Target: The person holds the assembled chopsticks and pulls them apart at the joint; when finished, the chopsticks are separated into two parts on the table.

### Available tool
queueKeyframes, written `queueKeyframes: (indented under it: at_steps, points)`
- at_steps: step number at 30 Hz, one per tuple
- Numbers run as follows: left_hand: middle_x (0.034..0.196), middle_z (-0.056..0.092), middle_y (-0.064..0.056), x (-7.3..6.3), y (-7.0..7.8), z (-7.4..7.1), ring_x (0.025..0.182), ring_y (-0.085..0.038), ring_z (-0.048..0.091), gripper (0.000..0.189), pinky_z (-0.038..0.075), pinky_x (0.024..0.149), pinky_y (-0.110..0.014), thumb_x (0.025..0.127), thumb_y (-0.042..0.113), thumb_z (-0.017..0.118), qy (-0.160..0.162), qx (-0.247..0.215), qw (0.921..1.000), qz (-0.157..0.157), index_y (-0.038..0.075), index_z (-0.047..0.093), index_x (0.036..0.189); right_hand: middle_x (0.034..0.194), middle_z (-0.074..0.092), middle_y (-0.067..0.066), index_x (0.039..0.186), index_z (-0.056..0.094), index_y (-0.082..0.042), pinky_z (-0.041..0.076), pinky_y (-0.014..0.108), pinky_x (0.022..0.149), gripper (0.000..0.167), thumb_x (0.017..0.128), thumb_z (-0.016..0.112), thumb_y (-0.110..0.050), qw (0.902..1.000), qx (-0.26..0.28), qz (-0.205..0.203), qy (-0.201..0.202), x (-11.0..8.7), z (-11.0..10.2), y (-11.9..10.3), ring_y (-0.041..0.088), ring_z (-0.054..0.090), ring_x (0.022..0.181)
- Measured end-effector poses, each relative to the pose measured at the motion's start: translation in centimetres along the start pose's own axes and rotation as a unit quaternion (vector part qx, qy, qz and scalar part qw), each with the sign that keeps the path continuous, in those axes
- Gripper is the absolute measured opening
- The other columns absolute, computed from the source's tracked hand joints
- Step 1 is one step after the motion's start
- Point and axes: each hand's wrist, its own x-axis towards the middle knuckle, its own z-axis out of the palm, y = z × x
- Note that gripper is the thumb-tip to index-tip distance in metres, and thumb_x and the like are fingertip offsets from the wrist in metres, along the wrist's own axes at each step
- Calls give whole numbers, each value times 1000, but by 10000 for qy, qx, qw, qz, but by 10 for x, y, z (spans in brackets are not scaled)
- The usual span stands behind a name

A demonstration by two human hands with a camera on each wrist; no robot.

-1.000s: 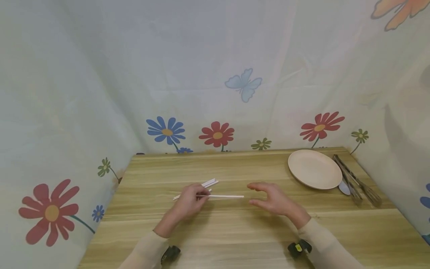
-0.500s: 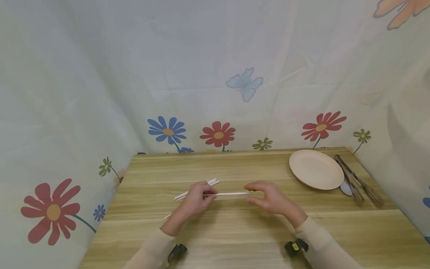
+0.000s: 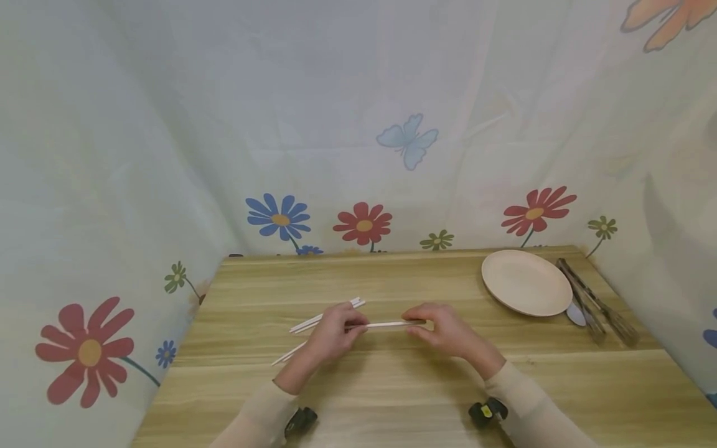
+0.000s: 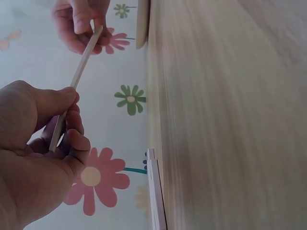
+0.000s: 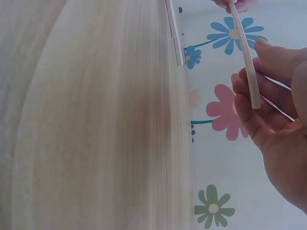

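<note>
A pale, slender chopstick (image 3: 386, 324) is held level above the wooden table (image 3: 392, 392). My left hand (image 3: 332, 330) pinches its left part between thumb and curled fingers, as the left wrist view also shows. At the other end, my right hand (image 3: 445, 330) has its fingers beside the stick (image 5: 249, 72); the thumb (image 5: 273, 55) looks apart from it in the right wrist view. Several more white chopsticks (image 3: 307, 325) lie slantwise on the table behind and beside the left hand, which partly covers them.
At the back right rests a round beige plate (image 3: 526, 283). A spoon (image 3: 575, 315) lies partly hidden at its edge, with long-handled utensils (image 3: 605, 308) farther right. A flower-printed cloth (image 3: 347, 124) hangs behind and around the table.
My left hand has moved right with the chopstick, away from those on the table. The stick's free end has passed between my right hand's thumb and fingers, and that hand has shifted slightly left.
</note>
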Motion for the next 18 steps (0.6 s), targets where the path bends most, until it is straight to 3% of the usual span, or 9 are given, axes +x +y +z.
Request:
queueKeyframes:
  at_steps: [8,13,18]
  points:
    - [77,57,3,3,7,1,71,-5,59,6,51,64,-17,84,10,76,-113,51,9999,98,5,75,84,92,70,-1,97,74,-9,53,26,71,13,84,75,-11,9998,-15,-193,85,2,2,-4,10,64,83]
    - [76,56,2,2,9,2,70,-5,58,4,50,62,-17,82,4,76,-183,5,9997,181,7,75,84,85,67,-3,89,74,-9,49,19,64,9,82,76,-5,9985,-42,-468,285,2,7,-7,7,59,74]
    - [76,58,1,-1,9,5,70,-6,56,6,49,62,-16,81,0,75,-236,45,9987,452,6,74,84,82,66,-4,85,71,-10,47,17,65,13,79,76,0,9966,-120,-619,521,0,9,-9,7,57,74]
